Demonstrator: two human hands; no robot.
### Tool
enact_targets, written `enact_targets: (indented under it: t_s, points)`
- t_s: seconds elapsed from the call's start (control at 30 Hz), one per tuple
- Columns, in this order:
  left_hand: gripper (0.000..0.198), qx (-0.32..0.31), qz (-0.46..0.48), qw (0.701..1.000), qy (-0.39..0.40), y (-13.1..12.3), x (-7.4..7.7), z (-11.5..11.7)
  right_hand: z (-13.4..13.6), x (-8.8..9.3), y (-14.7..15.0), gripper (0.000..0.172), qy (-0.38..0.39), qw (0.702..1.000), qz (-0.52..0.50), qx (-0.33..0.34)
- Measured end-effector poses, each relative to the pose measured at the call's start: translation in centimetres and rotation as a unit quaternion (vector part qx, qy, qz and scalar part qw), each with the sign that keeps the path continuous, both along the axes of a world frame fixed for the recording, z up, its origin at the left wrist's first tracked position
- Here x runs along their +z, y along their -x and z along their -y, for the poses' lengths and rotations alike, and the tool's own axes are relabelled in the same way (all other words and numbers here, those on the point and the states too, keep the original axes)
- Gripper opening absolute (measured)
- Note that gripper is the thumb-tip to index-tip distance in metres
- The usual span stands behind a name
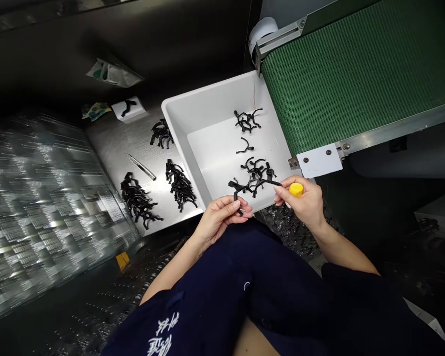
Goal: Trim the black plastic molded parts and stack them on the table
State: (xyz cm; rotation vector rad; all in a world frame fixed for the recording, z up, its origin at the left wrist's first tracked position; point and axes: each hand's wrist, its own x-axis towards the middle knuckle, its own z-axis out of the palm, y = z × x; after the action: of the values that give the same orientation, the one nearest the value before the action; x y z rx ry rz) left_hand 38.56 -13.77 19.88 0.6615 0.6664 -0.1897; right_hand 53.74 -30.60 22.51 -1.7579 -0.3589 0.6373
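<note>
Black moulded plastic sprue (254,185) gripped over white plastic tote (178,106) by L hand (222,217) & R hand (300,200), R also clasping yellow-handled tool (295,189); green mesh conveyor belt (348,74) alongside, brushed steel shelf (122,148) to L.

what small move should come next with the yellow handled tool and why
Probably bring the yellow-handled tool in the right hand to the black moulded plastic part pinched by the left hand, since that part is held up close to it, above the white plastic bin.

Bright light falls on the white plastic bin (222,109), while harsh glare smears the clear stacked trays (40,198) at left, seemingly blurred; the far corners sink into dim shadow.
</note>
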Motion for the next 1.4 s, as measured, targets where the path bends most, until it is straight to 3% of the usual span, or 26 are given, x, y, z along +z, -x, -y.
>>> enact_targets:
  t_s: [0.37, 0.57, 0.8, 1.13, 1.4]
  points:
    - [0.047, 0.011, -0.008, 0.999, -0.041, -0.8, 0.7, 0.1, -0.4, -0.2, -0.6, 0.04, -0.019, 0.967, -0.246, 0.068]
    - [0.047, -0.006, -0.007, 1.0, -0.01, -1.0, 0.9, -0.1, -1.2, -0.2, -0.7, 0.043, 0.016, 0.944, -0.315, 0.097]
    - [0.042, -0.016, -0.011, 0.998, 0.057, -0.5, 0.3, -0.6, -1.9, -0.2, -1.5, 0.039, 0.062, 0.928, -0.336, 0.145]
    - [0.028, -0.003, -0.031, 0.998, 0.055, 1.0, -0.6, -1.4, -3.8, 0.2, -1.8, 0.029, 0.124, 0.916, -0.319, 0.207]
    - [0.02, 0.012, -0.027, 0.995, 0.099, 1.6, -1.3, -1.7, -4.6, 0.0, -1.6, 0.032, 0.143, 0.918, -0.286, 0.234]
